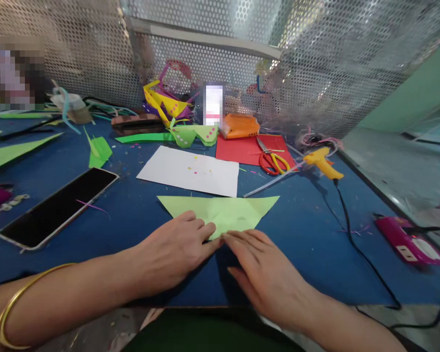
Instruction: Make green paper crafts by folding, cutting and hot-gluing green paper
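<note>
A light green sheet of paper (223,211) lies before me on the blue table, its long straight edge away from me and its sides narrowing toward me. My left hand (179,244) rests on its left part, fingers curled and pressed down on it, thumb at the near tip. Stretched flat and close together, the fingers of my right hand (266,269) touch the near right edge, fingertips against the left thumb. Both hands cover the paper's near edges. Just beyond it lies a white sheet (190,171) with small coloured bits on it.
A red sheet (231,149) bears scissors (273,159). To the right are a yellow glue gun (322,164) with its cord and a magenta power strip (412,239). On the left lies a phone (60,208). Green paper glasses (192,134) and an orange packet (240,126) stand farther back.
</note>
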The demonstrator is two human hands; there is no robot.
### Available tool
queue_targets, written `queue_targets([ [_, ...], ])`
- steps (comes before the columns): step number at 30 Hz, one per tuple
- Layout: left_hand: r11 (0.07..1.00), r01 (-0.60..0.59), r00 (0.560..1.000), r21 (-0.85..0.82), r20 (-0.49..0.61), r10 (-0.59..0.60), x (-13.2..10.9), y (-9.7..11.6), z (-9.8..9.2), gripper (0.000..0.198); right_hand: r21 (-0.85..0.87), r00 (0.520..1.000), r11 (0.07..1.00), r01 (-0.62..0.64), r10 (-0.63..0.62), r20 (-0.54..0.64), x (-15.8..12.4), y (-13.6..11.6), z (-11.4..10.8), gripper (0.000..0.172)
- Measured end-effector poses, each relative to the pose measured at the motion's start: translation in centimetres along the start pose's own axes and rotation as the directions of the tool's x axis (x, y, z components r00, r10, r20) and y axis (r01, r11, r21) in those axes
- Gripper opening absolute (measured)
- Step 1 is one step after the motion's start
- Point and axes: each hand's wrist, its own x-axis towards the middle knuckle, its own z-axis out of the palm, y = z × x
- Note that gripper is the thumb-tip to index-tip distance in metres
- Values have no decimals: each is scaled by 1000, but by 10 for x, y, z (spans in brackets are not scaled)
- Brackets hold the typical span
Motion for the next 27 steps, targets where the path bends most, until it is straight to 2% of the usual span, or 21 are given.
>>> queue_targets([
  [3,998,-17,999,54,-32,19,2,7,0,27,-121,998,992,47,-41,46,-6,-10,8,48],
  [6,992,-29,995,121,-91,40,3,13,4,22,-221,997,973,69,-60,46,-10,-14,13,51],
  [12,985,1,988,173,-150,26,-8,15,11,21,-302,995,948,99,-99,17,-9,-14,14,46],
  [18,977,89,980,194,-195,-51,-28,14,16,37,-369,993,923,109,-120,-5,-15,-6,9,41],
  [22,961,142,975,238,-199,-95,-31,18,16,35,-444,979,875,191,-201,26,-17,1,7,38],
  [27,950,139,981,280,-169,-94,-32,21,13,35,-490,966,838,240,-256,36,-9,7,5,31],
])
